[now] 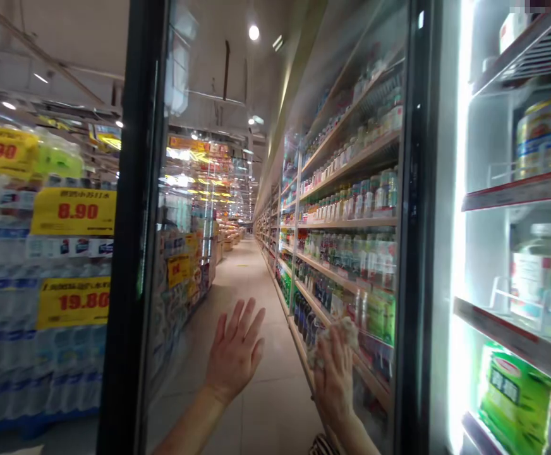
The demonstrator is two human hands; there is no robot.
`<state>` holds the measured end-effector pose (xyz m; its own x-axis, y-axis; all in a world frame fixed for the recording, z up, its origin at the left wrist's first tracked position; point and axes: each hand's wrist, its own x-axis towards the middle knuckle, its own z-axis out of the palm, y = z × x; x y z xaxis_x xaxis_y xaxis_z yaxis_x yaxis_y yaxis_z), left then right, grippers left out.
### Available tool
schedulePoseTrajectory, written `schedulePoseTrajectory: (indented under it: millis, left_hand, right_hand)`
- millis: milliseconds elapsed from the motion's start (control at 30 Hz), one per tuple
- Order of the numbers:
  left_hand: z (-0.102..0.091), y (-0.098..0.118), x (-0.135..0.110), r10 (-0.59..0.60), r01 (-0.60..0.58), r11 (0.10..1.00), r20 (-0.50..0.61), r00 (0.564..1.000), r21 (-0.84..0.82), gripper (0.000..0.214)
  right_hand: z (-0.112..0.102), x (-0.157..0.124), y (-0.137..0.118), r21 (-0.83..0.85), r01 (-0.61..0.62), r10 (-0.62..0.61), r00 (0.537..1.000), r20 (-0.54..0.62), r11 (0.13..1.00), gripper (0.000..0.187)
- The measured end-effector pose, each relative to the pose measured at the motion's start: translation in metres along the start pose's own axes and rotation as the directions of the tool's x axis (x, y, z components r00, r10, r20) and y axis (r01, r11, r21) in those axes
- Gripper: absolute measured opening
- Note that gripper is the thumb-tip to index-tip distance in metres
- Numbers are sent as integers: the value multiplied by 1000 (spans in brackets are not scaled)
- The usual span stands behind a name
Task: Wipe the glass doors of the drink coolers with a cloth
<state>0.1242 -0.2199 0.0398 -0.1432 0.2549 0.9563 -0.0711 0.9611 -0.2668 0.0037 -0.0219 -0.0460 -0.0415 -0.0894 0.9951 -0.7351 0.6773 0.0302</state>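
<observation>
A glass door with a dark frame stands in front of me, swung out from a lit cooler. My left hand is raised at the pane, fingers spread and nothing in it; whether the palm touches the glass I cannot tell. To its right, my right hand presses a pale, crumpled cloth flat at the glass. Part of the cloth is hidden under the fingers. Shelves of bottles and cans and a long aisle show in the pane, seen through it or mirrored in it.
At the right, cooler shelves hold a white-capped bottle, cans and a green carton. Stacked bottled water with yellow price signs stands left of the door. A striped sleeve or garment edge shows at the bottom.
</observation>
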Motion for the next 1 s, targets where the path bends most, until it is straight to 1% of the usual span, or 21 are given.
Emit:
schedulePoseTrajectory:
  millis: [67, 100, 133, 200, 267, 300, 333, 400, 433, 467, 500, 567, 633, 667, 700, 767, 833, 867, 900, 933, 1000]
  left_hand:
    - [-1, 0, 0, 1, -1, 1000, 0, 1000, -6, 46]
    - [-1, 1, 0, 0, 0, 1000, 2, 1000, -5, 46]
    - [-2, 1, 0, -1, 1, 1000, 7, 1000, -3, 46]
    - [-2, 1, -1, 0, 0, 1000, 17, 1000, 0, 46]
    - [-2, 0, -1, 2, -2, 1000, 18, 1000, 6, 47]
    - [-1, 0, -2, 4, -4, 1000, 15, 1000, 8, 47]
    - [-1, 0, -2, 6, -6, 1000, 12, 1000, 8, 47]
    - [-1, 0, -2, 9, -9, 1000, 7, 1000, 7, 47]
    - [-1, 0, -2, 8, -8, 1000, 5, 1000, 7, 46]
    - [-2, 0, -2, 10, -10, 1000, 7, 1000, 7, 46]
    - [-2, 0, -3, 12, -12, 1000, 9, 1000, 6, 45]
    - [-3, 0, -4, 17, -17, 1000, 15, 1000, 11, 45]
    - [-3, 0, -5, 22, -22, 1000, 20, 1000, 13, 45]
    - [-3, -1, -6, 22, -23, 1000, 20, 1000, 14, 45]
    - [-2, -1, -6, 21, -22, 1000, 19, 1000, 15, 45]
    - [-2, -1, -7, 21, -21, 1000, 17, 1000, 19, 46]
    - [-2, -1, -8, 23, -24, 999, 23, 999, 31, 46]
    - [-2, -1, -8, 23, -24, 999, 30, 999, 39, 47]
    - [-2, -1, -8, 22, -24, 999, 37, 999, 46, 48]
    - [-2, 0, -8, 21, -24, 998, 44, 999, 50, 49]
    - [-3, 0, -8, 22, -24, 998, 47, 999, 51, 49]
  right_hand:
    - [0, -7, -1, 24, 169, -170, 979, 113, 985, 60]
    - [0, -8, 2, 23, 192, -194, 974, 118, 981, 59]
    - [-1, -7, 7, 9, 163, -163, 983, 80, 987, 59]
    - [-2, -2, 17, -25, -11, 9, 997, -72, 1000, 58]
    - [-1, 2, 18, -22, -165, 159, 971, -181, 986, 59]
    - [0, 2, 14, -16, -187, 181, 967, -180, 982, 59]
    - [2, 0, 8, -10, -163, 160, 977, -139, 987, 60]
    - [4, -6, -5, 12, -4, 4, 1000, 19, 1000, 61]
    - [5, -7, -8, 29, 86, -88, 993, 82, 996, 63]
    - [5, -7, -8, 37, 144, -147, 983, 109, 989, 63]
    - [5, -4, -5, 29, 151, -153, 984, 94, 988, 64]
    - [3, 9, 7, -6, 36, -37, 999, -40, 999, 63]
    - [1, 24, 15, -4, -102, 100, 977, -187, 995, 60]
    - [0, 30, 16, 6, -135, 133, 968, -213, 991, 59]
    - [-1, 34, 13, 14, -125, 125, 974, -191, 992, 59]
    - [-1, 38, 3, 30, 7, -6, 999, -46, 1000, 58]
    - [-1, 40, -7, 63, 166, -170, 983, 67, 984, 58]
    - [0, 42, -10, 71, 188, -193, 979, 62, 980, 58]
    - [0, 45, -11, 69, 155, -156, 988, 11, 985, 57]
    - [0, 48, -11, 63, 74, -70, 995, -71, 995, 57]
    - [2, 55, -13, 70, -101, 114, 971, -211, 992, 56]
